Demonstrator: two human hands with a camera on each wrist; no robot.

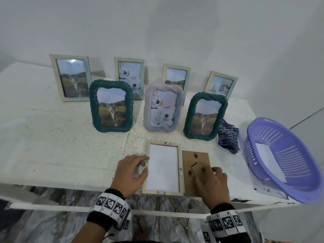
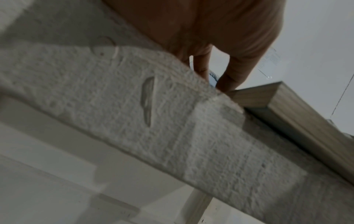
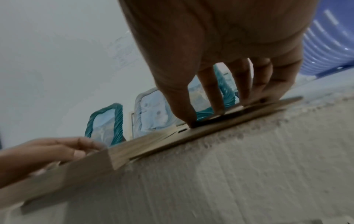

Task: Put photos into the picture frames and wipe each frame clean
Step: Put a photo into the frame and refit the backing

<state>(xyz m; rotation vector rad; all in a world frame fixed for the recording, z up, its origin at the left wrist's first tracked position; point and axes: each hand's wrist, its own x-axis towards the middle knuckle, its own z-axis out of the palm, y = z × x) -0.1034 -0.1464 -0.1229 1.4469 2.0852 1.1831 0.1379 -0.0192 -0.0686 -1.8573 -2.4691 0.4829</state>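
Closing up the pale wooden frame (image 1: 163, 168), face down at the bench's (image 1: 52, 137) front edge with white photo back showing. Your left hand (image 1: 130, 174) pinches its left rail; right hand (image 1: 211, 185) presses near-straight fingers on the brown backing board (image 1: 191, 155) just right. Next, likely: lift board, seat it inside. Frame overhangs slightly; cloth (image 1: 228, 137) and purple basket (image 1: 273, 123) crowd the right.

white table (image 1: 52, 141) bears frames (image 1: 111, 106), backing board (image 1: 194, 172), cloth (image 1: 228, 137), perhaps paper-holding basket (image 1: 284, 155).
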